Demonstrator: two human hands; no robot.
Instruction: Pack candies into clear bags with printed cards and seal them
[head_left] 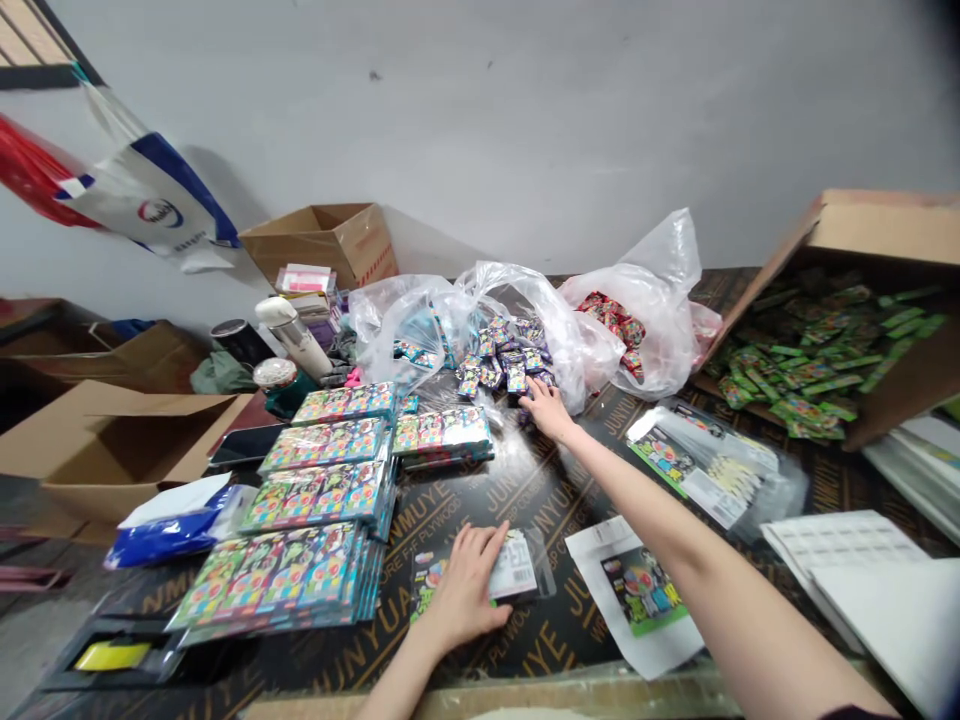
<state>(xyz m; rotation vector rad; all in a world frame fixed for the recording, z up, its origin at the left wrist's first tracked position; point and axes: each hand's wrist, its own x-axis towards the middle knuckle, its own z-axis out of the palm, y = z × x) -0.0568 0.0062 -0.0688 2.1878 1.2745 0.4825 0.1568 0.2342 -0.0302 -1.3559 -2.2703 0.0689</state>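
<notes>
– Your surface?
– Printed black plywood (544,640), grey wall (525,140) behind. My left hand (466,588) lies spread on a smooth pouch (519,566).
– Right hand (547,410)?
– At small purple sachets (489,367); its grip I cannot tell.

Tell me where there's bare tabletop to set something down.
Bare board shows between the smaller stack and the left hand; a narrower strip lies between that hand and the larger stacks. It's crowded around the right hand, among purple packets and plastic bags.
</notes>
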